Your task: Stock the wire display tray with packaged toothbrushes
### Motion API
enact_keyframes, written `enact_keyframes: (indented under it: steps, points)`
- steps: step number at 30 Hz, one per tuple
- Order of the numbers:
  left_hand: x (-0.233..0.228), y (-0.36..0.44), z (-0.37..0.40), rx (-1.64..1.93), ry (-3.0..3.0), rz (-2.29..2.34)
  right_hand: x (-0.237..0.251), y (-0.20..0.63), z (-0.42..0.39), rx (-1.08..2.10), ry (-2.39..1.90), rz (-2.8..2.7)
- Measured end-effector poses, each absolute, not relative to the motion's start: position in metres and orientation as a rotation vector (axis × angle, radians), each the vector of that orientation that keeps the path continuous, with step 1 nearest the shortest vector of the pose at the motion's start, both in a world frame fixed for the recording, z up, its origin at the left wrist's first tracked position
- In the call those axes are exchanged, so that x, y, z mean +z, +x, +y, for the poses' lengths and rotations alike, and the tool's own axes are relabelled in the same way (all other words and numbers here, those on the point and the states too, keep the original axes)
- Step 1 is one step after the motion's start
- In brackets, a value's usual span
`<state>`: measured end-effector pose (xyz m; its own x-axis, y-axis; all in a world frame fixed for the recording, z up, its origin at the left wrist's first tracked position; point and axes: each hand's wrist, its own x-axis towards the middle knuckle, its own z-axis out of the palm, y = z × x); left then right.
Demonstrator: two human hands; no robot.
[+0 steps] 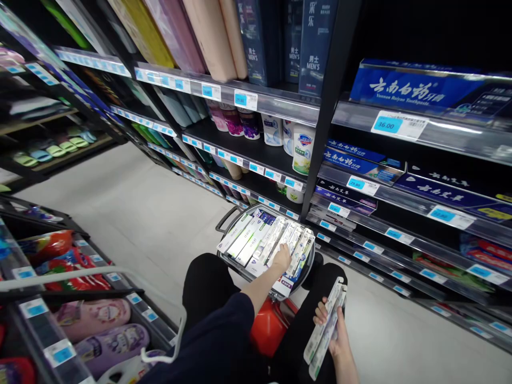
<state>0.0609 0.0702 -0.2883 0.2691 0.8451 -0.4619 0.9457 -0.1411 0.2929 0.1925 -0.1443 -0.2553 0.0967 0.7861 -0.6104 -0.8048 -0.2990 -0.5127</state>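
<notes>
My left hand (282,258) reaches into a grey basket (245,273) between my knees. Its fingers are closed on one of the slim toothbrush packs (301,250) lying side by side there; its fingertips are partly hidden. White toothpaste boxes (244,234) fill the basket's left side, and more boxes lie beneath the packs. Above my right knee, my right hand (335,328) grips two long, narrow toothbrush packs (326,333), held upright at a tilt with the thumb and fingers around their edges.
Shelves of boxed toothpaste (412,88) rise on the right, with bottles (304,149) and men's boxes (316,48) ahead. A red stool (266,325) stands beneath the basket. Racks of slippers (112,341) are close on my left; pale floor (132,197) runs between.
</notes>
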Motion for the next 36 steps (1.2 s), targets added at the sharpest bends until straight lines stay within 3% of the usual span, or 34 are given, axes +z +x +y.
enact_keyframes:
  steps: [25, 36]
  points:
    - [-0.287, 0.073, 0.079, -0.440, 2.079, 1.671, -0.261, 0.193, -0.147, 1.537, -1.041, 0.032]
    - [-0.288, 0.067, 0.086, -0.422, 2.107, 1.646, -0.253, 0.197, -0.148, 1.663, -0.873, 0.039]
